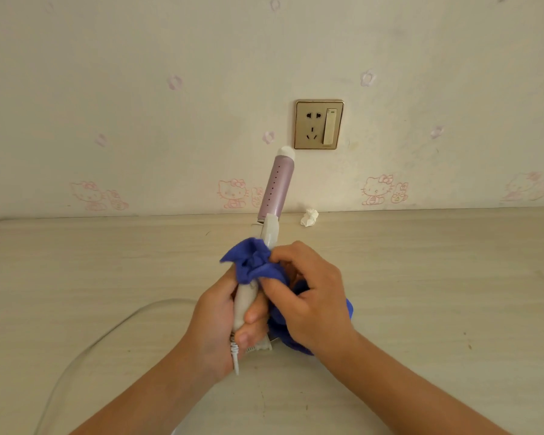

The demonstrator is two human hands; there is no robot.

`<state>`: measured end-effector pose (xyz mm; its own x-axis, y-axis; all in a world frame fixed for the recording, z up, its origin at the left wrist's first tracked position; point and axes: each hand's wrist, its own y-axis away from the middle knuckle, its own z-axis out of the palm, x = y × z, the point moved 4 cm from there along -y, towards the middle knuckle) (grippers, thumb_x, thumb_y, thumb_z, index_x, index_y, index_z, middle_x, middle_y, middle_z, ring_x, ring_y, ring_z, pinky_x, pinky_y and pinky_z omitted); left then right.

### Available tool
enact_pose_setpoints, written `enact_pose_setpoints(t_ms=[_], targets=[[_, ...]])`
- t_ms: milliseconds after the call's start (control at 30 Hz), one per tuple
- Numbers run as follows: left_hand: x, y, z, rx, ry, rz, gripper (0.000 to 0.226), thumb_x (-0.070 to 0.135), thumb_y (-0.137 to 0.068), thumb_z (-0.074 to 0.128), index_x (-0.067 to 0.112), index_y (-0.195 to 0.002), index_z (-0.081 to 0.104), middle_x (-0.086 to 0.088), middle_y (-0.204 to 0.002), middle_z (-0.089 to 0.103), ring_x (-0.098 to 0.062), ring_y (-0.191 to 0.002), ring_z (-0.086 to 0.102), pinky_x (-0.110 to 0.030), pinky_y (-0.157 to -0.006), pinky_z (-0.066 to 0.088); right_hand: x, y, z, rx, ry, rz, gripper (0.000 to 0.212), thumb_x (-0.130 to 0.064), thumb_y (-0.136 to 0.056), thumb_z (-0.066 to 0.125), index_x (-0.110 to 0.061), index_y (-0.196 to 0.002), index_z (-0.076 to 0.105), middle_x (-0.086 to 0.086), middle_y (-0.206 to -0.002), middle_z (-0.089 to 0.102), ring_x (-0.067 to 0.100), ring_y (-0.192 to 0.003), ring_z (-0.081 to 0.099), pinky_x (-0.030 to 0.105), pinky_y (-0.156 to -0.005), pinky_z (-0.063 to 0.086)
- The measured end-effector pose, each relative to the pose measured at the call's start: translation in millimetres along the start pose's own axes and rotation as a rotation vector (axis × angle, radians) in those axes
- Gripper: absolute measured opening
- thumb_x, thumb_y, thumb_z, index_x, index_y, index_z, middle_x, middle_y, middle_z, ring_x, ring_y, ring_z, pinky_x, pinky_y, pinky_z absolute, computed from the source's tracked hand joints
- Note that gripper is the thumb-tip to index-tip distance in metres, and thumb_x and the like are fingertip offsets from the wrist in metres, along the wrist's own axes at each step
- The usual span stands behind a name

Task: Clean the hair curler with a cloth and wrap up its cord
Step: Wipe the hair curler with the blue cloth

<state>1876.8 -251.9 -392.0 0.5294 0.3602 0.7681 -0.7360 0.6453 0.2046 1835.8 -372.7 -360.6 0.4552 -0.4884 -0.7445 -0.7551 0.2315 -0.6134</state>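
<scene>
The hair curler point(277, 186) has a pale purple barrel with a white tip and a white handle. It stands tilted, tip toward the wall. My left hand point(220, 321) grips the lower handle. My right hand point(308, 293) presses a crumpled blue cloth point(255, 262) around the handle's upper part; more cloth hangs below that hand. The white cord point(104, 334) leaves the handle's base and curves left across the table toward the near edge.
A light wooden table point(437, 277) meets a papered wall. A gold wall socket with a switch point(319, 124) sits just above the curler's tip. A crumpled white tissue point(309, 217) lies at the table's back edge.
</scene>
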Motion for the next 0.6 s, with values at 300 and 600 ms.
enact_pose_setpoints(t_ms=[300, 600], targets=[[7, -4, -3, -0.009, 0.101, -0.027, 0.063, 0.062, -0.095, 0.044, 0.012, -0.089, 0.081, -0.007, -0.040, 0.037, -0.013, -0.020, 0.036, -0.016, -0.025, 0.030, -5, 2, 7, -0.177, -0.047, -0.092, 0.030, 0.002, -0.074, 0.072, -0.017, -0.096, 0.078, -0.025, -0.085, 0.060, -0.001, -0.080, 0.062, 0.010, -0.077, 0.044], [3, 0, 0, -0.028, -0.091, -0.045, 0.065, 0.058, -0.092, 0.050, 0.005, -0.056, 0.058, -0.005, -0.036, 0.036, -0.012, -0.021, 0.034, -0.018, -0.026, 0.028, -2, -5, -9, -0.026, -0.078, -0.005, 0.026, -0.002, -0.078, 0.067, -0.018, -0.096, 0.076, -0.017, -0.081, 0.066, 0.008, -0.074, 0.063, 0.015, -0.070, 0.046]])
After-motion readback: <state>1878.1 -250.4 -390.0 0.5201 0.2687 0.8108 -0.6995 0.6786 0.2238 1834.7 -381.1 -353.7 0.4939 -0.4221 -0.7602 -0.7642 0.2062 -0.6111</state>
